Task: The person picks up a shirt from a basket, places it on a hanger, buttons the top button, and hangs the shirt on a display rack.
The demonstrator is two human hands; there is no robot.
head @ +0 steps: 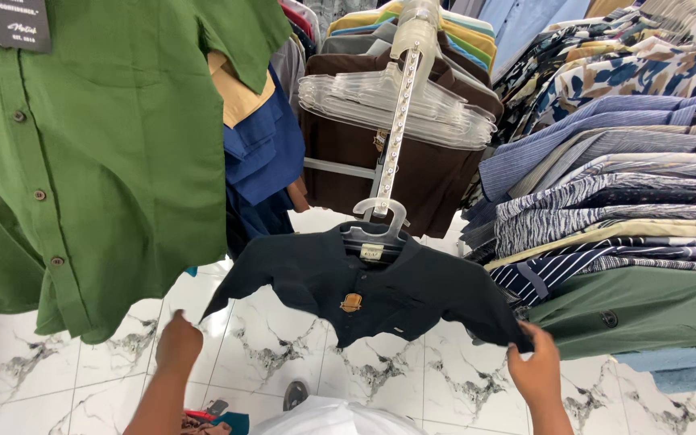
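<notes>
A small black shirt (380,286) with a gold badge on its chest hangs on a clear plastic hanger (375,219) from a slanted metal display arm (396,133). My left hand (177,345) is at the tip of the shirt's left sleeve, and whether it grips the cloth is hidden. My right hand (535,369) pinches the hem of the shirt's right sleeve and holds it stretched outward.
A green buttoned shirt (98,161) hangs close at the left. Several empty clear hangers (396,109) sit higher on the display arm, in front of a brown shirt (412,173). A rack of striped and patterned shirts (614,193) fills the right. White marble floor tiles (283,346) lie below.
</notes>
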